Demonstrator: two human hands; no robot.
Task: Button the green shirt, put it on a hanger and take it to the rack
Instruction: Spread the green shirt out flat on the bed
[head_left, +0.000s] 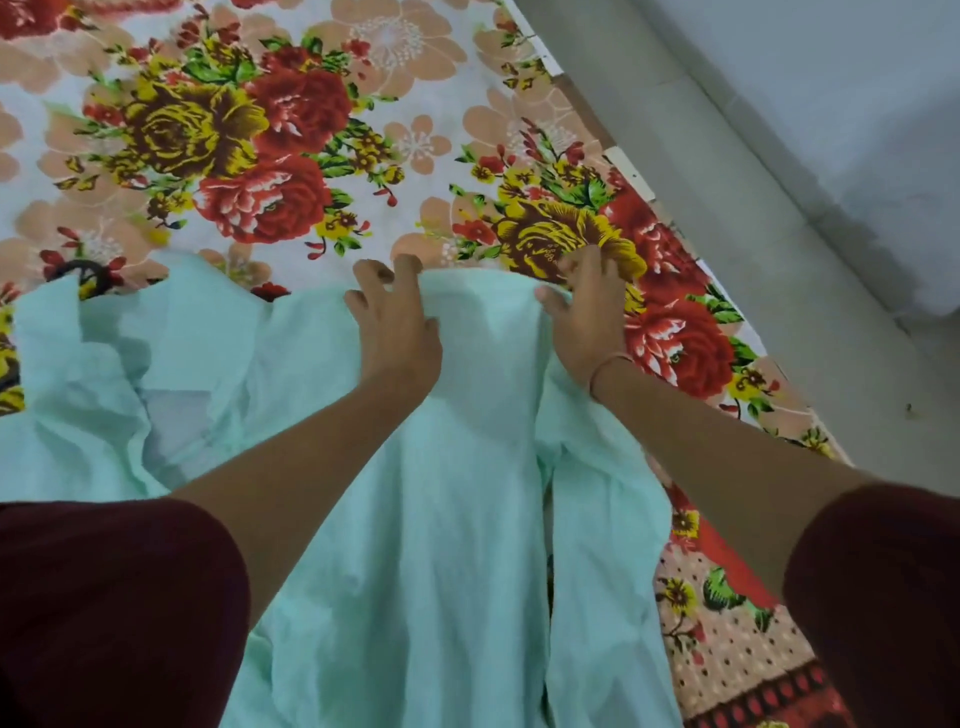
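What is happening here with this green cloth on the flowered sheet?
A person is handling a light green shirt spread over a flowered bedsheet. The right hand pinches the shirt's far edge. The left hand lies on the same edge with bent fingers; whether it grips the cloth is unclear. No buttons show in this view.

Floral sheet (311, 130): spread flat beyond the fingers (373, 278), printed with red and yellow roses on white. Grey floor (727, 208): right of the fingers, past the sheet's edge. Pale wall (857, 78): beyond the floor.
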